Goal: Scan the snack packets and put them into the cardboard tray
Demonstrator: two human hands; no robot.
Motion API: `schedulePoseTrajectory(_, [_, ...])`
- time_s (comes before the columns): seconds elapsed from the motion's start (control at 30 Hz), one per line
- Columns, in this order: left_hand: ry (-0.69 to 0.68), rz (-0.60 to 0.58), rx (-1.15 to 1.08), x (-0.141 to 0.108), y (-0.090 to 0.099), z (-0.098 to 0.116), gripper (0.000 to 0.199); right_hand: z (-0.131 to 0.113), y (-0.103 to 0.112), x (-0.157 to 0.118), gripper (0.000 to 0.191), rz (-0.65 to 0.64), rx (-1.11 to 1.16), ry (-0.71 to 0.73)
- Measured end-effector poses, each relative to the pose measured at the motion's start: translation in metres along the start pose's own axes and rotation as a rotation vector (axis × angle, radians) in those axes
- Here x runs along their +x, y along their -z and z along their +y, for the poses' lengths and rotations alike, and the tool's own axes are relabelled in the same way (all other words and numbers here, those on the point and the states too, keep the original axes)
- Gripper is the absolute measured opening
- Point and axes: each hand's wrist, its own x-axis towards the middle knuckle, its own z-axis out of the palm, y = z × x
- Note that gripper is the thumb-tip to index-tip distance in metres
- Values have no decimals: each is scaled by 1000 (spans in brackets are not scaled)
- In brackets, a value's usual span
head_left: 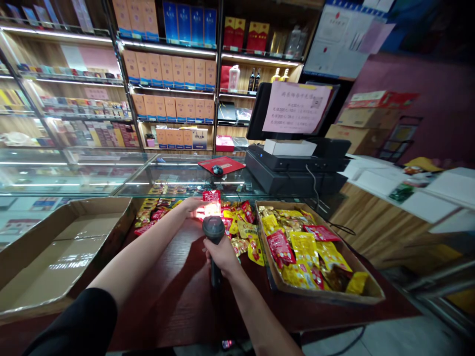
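Note:
My right hand (pixel 221 254) is wrapped round the handle of a black barcode scanner (pixel 213 228), which points away from me over the table. Bright light from it falls on a red snack packet (pixel 212 197). My left hand (pixel 194 206) grips that packet by its left side, just beyond the scanner's head; glare hides part of the fingers. Around and behind both hands lie loose yellow and red snack packets (pixel 255 248) on the dark red wooden table (pixel 163 291).
A cardboard tray (pixel 371 296) full of yellow and red packets stands on the right. On the left is another cardboard tray (pixel 79 237), its bottom bare. Behind are a glass counter (pixel 178 173), a mouse (pixel 217 170) on a red mat and a monitor (pixel 256 111).

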Motion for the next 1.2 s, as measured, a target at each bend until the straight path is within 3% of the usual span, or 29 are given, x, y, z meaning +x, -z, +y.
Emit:
schedulePoseTrajectory(0.17, [50,3,46,-3,-1,0,17,-5,6,1,11,17,39,11])
schedulePoseTrajectory(0.33, [46,-93,16,-18,-3,-14,27,-19,34,9,23,214,139,243])
schedulePoseTrajectory(0.47, [22,-226,-36,-37,-19,-28,28,-23,57,11,19,191,257,159])
schedulePoseTrajectory(0.63, [-10,-294,-155,-56,-63,-33,34,-29,87,-2,19,277,384,129])
schedulePoseTrajectory(0.73, [10,-328,-216,-55,-99,-28,31,-37,118,-9,21,339,417,158])
schedulePoseTrajectory(0.9, [69,-494,-278,-28,-178,-8,18,-59,189,-5,21,452,415,210])
schedulePoseTrajectory(1.03, [100,-437,-280,2,-234,1,13,-75,238,4,19,487,391,209])
schedulePoseTrajectory(1.1, [120,-368,-253,14,-246,-1,12,-76,252,5,22,522,412,218])
schedulePoseTrajectory(1.2, [138,-322,-239,24,-242,-8,10,-70,257,2,25,524,454,232])
